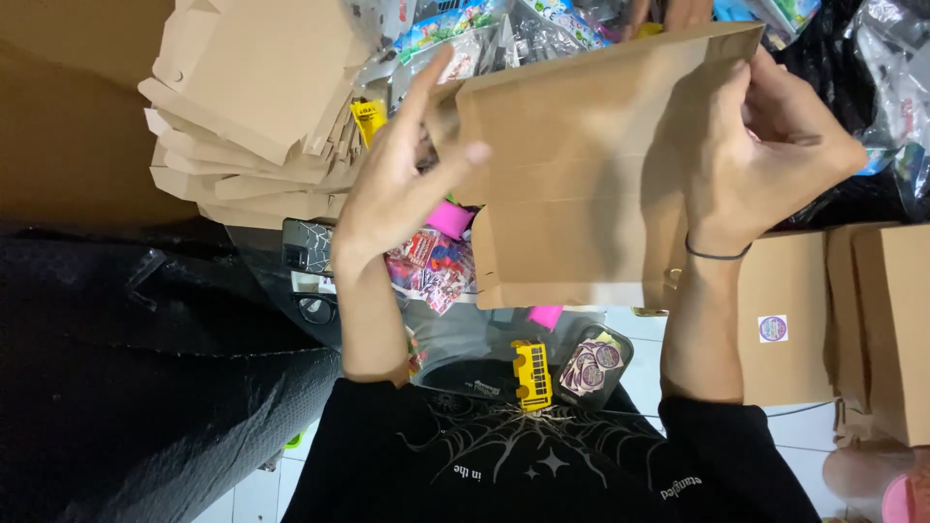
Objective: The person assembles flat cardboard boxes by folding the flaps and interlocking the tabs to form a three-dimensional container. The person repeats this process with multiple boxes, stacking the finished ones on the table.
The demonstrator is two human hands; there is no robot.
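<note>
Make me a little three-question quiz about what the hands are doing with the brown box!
1. True or false: both hands touch the flat cardboard box.
2. What lies to the left of the left hand? A) stack of flat cardboard boxes B) a bowl of fruit C) a laptop
3. What colour is the toy bus below the box?

Key
1. True: the left hand is at its left edge, and the right hand grips its right side.
2. A: the stack of flat cardboard boxes.
3. Yellow.
</note>
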